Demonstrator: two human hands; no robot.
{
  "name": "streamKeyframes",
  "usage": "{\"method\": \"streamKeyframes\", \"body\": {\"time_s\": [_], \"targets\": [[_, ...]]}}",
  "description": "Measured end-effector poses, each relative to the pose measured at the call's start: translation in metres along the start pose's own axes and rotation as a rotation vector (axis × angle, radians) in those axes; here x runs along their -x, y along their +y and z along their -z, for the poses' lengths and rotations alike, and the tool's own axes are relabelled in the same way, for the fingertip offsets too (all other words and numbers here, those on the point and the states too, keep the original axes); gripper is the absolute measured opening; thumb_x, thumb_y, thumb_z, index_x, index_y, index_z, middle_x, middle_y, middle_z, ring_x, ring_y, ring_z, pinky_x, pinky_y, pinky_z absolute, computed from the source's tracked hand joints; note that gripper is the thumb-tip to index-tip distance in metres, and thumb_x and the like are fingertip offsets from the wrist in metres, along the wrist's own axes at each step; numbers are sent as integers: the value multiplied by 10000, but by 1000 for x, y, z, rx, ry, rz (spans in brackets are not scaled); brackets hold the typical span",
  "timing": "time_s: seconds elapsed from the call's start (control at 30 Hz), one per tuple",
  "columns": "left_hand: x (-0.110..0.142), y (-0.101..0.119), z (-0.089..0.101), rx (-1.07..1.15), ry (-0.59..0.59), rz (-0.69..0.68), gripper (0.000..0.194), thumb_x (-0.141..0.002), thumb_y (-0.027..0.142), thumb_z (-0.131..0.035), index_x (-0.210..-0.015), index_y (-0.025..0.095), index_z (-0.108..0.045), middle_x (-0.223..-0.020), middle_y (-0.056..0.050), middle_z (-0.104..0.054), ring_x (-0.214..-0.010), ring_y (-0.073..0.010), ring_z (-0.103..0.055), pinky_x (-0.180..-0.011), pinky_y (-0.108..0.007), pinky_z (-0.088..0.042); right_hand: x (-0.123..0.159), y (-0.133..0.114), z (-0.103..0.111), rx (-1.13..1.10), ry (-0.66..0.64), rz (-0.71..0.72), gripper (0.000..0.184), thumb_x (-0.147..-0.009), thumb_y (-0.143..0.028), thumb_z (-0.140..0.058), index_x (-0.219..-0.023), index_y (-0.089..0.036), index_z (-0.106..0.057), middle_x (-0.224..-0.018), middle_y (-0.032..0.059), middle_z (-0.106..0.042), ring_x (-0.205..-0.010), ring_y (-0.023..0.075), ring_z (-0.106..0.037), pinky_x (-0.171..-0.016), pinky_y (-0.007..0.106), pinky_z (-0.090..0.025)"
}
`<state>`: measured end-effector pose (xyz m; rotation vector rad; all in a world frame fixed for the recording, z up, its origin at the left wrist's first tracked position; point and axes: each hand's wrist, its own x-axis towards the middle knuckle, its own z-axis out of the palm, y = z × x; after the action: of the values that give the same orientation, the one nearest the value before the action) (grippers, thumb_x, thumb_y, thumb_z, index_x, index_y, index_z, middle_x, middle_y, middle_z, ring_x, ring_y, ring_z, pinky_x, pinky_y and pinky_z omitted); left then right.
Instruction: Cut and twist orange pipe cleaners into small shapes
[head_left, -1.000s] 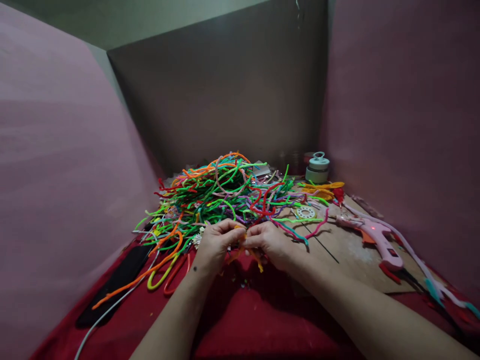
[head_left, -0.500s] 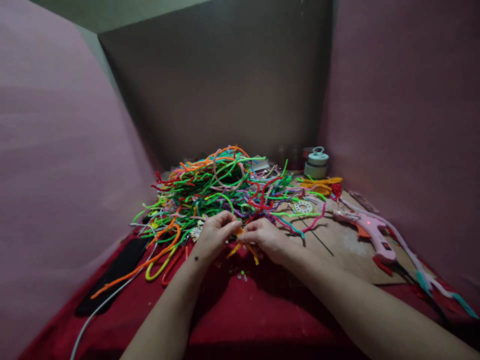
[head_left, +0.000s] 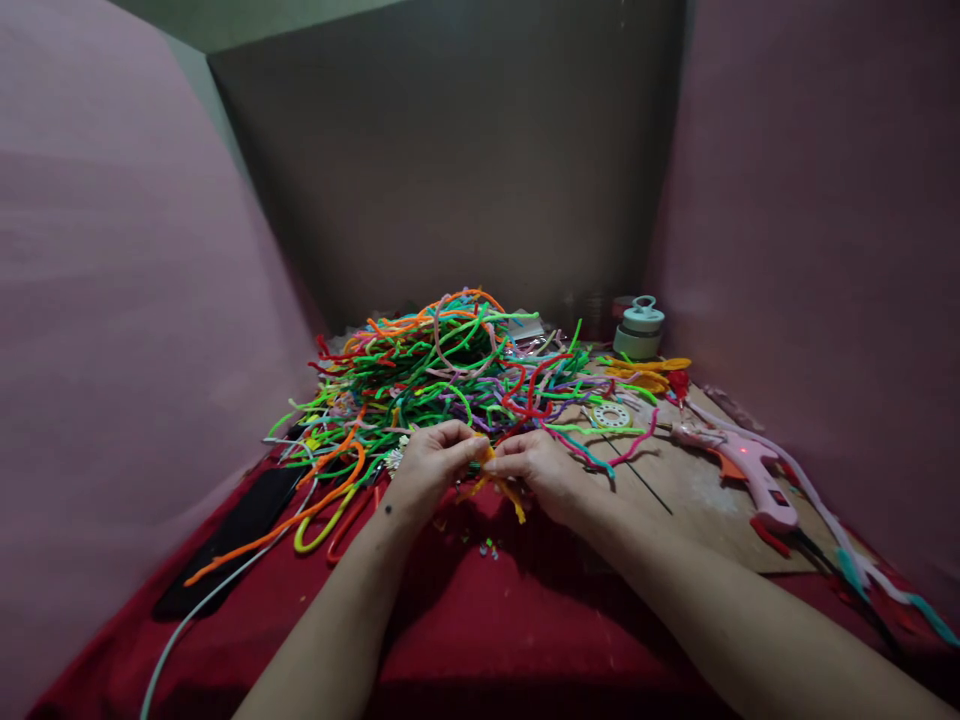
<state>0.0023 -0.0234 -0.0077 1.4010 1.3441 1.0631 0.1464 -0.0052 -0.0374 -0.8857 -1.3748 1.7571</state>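
Observation:
Close together over the red cloth, my left hand [head_left: 439, 458] and my right hand [head_left: 534, 465] both pinch a piece of yellow-orange pipe cleaner [head_left: 512, 497]. Its loose ends hang below my fingers, and the part between the fingertips is mostly hidden. Just beyond my hands rises a large tangled heap of coloured pipe cleaners [head_left: 420, 375]. A bundle of whitish stamen-like tips [head_left: 397, 455] shows beside my left hand, partly covered by it. Tiny coloured scraps [head_left: 489, 548] lie on the cloth below.
A pink glue gun [head_left: 742, 465], its red light lit, rests on a cardboard sheet [head_left: 652, 520] at right. Behind stand a mint-green lidded container [head_left: 639, 328] and a white ring with holes [head_left: 611, 416]. A black phone-like slab [head_left: 225, 550] and white cable [head_left: 176, 640] lie left.
My fingers have shifted slightly on the yellow-orange pipe cleaner, and its hanging ends sit a little differently. The whole view has moved slightly.

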Motion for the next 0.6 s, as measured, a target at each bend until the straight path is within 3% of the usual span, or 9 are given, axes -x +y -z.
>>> {"method": "streamKeyframes", "body": {"time_s": [0.2,0.43,0.5,0.6], "targets": [[1,-1,-1,7,31,-51,243,-661,377,-633,-616,148,-567,-446,46,-457,-392,-54,-344,-399,-190,-250,2,-2,0,16,-60,29,205,-619,-262,-608,-487,-147,-501,-381,-64,-402,-346,45,-297,-367,214,-193],[1,-7,-12,-331,291,-351,197,-695,334,-594,-586,169,-594,-598,-1,-566,-593,-117,-489,-565,-220,-373,-1,2,0,-22,46,26,213,-580,-233,-614,-452,-157,-461,-357,-71,-360,-326,44,-257,-358,222,-147],[-1,-5,-10,-255,224,-280,194,-715,357,-573,-694,171,-620,-658,-6,-596,-590,-116,-497,-564,-222,-378,-1,1,0,-60,75,36,201,-580,-249,-619,-473,-158,-476,-366,-69,-372,-330,47,-264,-363,224,-155],[-1,-1,-2,-179,12,-104,222,-681,367,-606,-750,158,-626,-643,2,-590,-534,-105,-467,-510,-216,-348,-2,0,3,-76,128,67,196,-581,-282,-624,-505,-155,-495,-395,-63,-400,-350,50,-284,-375,222,-176]]}}
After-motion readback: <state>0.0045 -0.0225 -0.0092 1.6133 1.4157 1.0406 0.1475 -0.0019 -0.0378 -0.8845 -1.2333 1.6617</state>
